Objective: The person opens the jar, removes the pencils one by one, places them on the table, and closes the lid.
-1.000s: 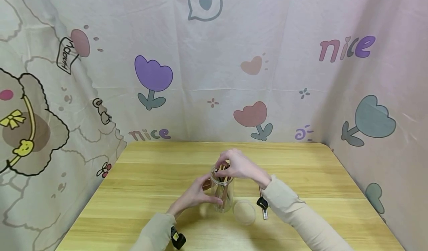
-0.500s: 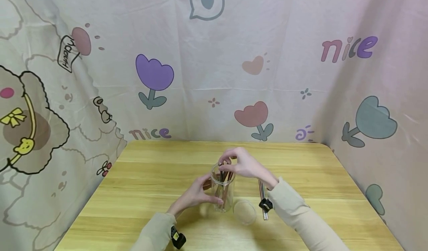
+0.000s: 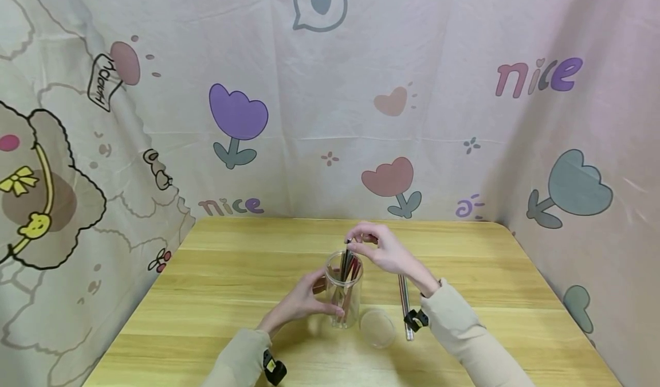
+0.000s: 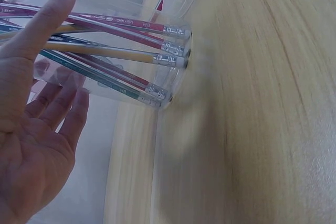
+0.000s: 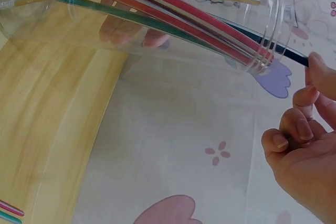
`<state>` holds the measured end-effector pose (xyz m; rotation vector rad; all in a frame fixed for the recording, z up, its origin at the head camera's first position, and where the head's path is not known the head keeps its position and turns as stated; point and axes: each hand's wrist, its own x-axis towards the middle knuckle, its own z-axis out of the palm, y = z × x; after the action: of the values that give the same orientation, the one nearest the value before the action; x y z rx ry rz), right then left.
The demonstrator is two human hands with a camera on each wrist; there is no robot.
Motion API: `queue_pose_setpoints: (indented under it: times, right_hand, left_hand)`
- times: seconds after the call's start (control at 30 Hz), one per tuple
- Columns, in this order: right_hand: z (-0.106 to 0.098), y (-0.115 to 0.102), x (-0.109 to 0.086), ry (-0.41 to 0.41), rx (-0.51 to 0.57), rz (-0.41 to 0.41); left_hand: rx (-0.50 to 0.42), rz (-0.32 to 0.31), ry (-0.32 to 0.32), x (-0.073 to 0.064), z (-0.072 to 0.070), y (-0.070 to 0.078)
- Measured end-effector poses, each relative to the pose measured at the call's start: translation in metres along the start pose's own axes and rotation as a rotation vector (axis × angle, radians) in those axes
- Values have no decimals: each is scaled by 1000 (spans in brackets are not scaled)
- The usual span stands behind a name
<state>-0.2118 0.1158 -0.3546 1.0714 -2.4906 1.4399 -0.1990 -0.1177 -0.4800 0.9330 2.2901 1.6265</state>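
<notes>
My left hand (image 3: 301,302) grips a clear cylindrical jar (image 3: 353,302) from the left side, thumb across its front. Inside lean several pencils, among them a yellow pencil (image 4: 118,52) and a green pencil (image 5: 136,19); their eraser ends are at the jar's bottom. Above the open mouth, my right hand (image 3: 385,254) pinches the upper end of a dark pencil (image 5: 295,56) between thumb and forefinger. That pencil sticks out past the rim while its lower part is still in the jar. The right hand's other fingers curl loosely.
A round clear lid (image 3: 378,328) lies on the wooden table (image 3: 247,272) just right of the jar. Farther right, a few pencils (image 3: 404,295) lie side by side, partly beneath the right wrist. A patterned cloth (image 3: 309,89) hangs behind the table.
My right hand has risen from the jar's mouth and shifted right, drawing the dark pencil partway up. The left hand and jar have stayed in place.
</notes>
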Motion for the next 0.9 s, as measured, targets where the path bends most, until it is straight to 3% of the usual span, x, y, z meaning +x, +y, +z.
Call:
queue_pose_setpoints:
  times: [0.37, 0.9]
  right_hand:
    - [-16, -3, -8, 154, 108, -100]
    - [-50, -17, -4, 240, 229, -81]
  left_hand:
    - [0, -30, -4, -2, 1, 2]
    - [2, -41, 4, -1, 0, 2]
